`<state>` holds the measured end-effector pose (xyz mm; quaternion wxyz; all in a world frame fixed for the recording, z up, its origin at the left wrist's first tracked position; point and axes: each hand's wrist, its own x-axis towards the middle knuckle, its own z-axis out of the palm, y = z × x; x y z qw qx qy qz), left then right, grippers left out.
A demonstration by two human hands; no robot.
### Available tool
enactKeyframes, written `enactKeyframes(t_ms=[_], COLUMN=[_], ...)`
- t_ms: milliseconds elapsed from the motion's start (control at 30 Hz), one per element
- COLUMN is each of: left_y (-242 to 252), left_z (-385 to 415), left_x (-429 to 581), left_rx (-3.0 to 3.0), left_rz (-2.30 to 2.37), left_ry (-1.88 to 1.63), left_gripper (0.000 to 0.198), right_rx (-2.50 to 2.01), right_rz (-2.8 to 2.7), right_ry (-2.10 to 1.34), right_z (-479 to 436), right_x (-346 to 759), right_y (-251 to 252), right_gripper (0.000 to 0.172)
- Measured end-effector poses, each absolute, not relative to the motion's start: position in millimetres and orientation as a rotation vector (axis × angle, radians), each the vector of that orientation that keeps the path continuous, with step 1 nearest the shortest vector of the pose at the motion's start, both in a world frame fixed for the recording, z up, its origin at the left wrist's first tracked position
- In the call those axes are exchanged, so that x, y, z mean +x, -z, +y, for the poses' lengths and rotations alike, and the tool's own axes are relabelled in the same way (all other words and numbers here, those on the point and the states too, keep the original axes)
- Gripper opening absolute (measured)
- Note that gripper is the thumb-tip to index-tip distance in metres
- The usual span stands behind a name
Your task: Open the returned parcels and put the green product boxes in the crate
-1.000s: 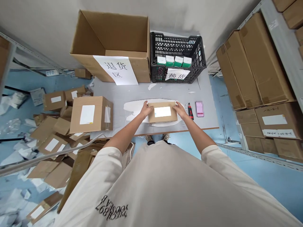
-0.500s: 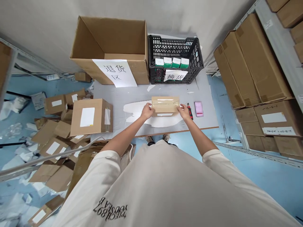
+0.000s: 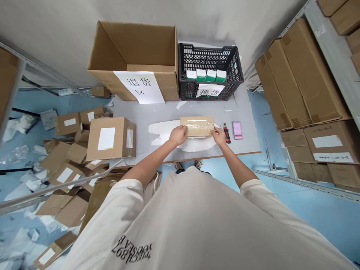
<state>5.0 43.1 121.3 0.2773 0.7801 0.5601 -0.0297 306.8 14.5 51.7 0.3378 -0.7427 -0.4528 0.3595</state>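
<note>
A small cardboard box [image 3: 197,128] with shiny clear tape along its top is held between my hands above the front part of the table. My left hand [image 3: 178,135] is closed on its left end, fingers curled over the near edge. At the right end, my right hand [image 3: 218,135] pinches the corner near the end of the tape. Torn white sheet material [image 3: 161,131] lies beneath the box. Just right of my right hand is a red and black utility knife [image 3: 227,134], with a pink item [image 3: 237,130], partly blurred, beside it.
An open carton [image 3: 165,84] and a black crate [image 3: 230,90] holding several green-white boxes stand at the table's back. A closed carton [image 3: 105,138] sits at the left edge. Shelving with cartons [image 3: 315,67] flanks the right; discarded boxes [image 3: 64,174] cover the floor left.
My left hand has shifted right along the box's near edge, its fingers now curled over the top. The right hand stays at the right end. The view has shifted slightly.
</note>
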Motion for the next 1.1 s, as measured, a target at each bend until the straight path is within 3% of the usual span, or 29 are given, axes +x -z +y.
enactKeyframes(t_ms=[233, 467, 600, 833, 1100], left_y=[-130.5, -135.5, -135.3, -128.1, -109.3], left_z=[39.3, 37.1, 32.5, 34.6, 44.9], left_x=[-23.3, -36.8, -54.9, -83.5, -32.8], left_rx=[1.872, 1.93, 1.904, 1.843, 1.81], left_rz=[1.764, 1.557, 1.583, 1.602, 1.381], left_ry=[0.127, -0.603, -0.617, -0.658, -0.641], left_gripper=[0.037, 0.046, 0.047, 0.046, 0.041], right_rx=[-1.643, -1.953, -1.914, -1.684, -1.778], right_rz=[-1.325, -1.261, -1.308, -1.398, -1.414], right_ry=[-0.973, -0.965, -1.0, -1.029, -0.923], right_z=[33.5, 37.5, 32.9, 36.2, 24.3], right_x=[263.3, 191.5, 175.7, 174.9, 240.2], right_y=[-68.0, -83.8, -83.5, -85.3, -104.5], right_gripper=[0.062, 0.075, 0.067, 0.072, 0.075])
